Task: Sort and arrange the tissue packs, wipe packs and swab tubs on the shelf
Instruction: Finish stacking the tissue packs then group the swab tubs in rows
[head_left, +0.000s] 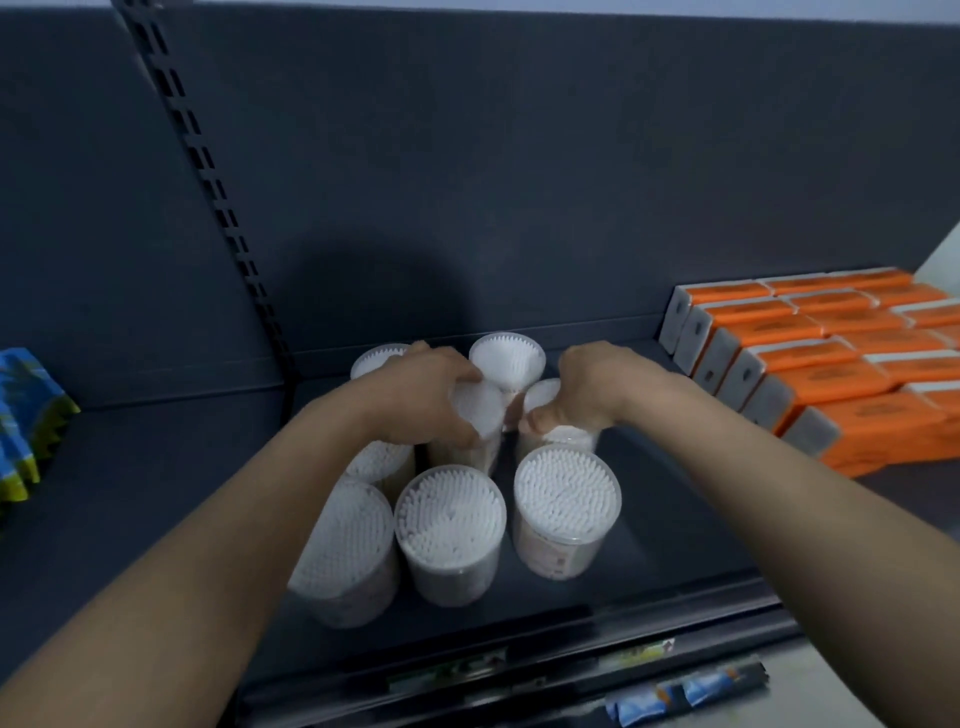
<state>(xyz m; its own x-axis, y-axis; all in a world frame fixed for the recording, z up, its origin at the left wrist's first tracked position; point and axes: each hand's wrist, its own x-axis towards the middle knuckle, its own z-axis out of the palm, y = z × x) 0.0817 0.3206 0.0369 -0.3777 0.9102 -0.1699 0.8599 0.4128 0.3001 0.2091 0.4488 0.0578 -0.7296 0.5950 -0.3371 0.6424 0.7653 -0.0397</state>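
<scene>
Several clear swab tubs full of white cotton swabs stand clustered on the dark shelf (675, 519). My left hand (421, 400) grips the top of a middle swab tub (480, 410). My right hand (592, 389) grips the top of another swab tub (563, 436) just to its right. Three tubs stand in the front row, among them one at the centre (450, 525) and one at the right (567, 504). Two more tubs stand behind my hands, one at the back (508, 358). Orange tissue packs (831, 364) lie in rows at the right.
A blue and yellow pack (23, 421) sits at the left edge on the neighbouring shelf. A slotted upright (208, 171) divides the dark back panel. The shelf's front rail (519, 670) carries price labels. Bare shelf shows between the tubs and the orange packs.
</scene>
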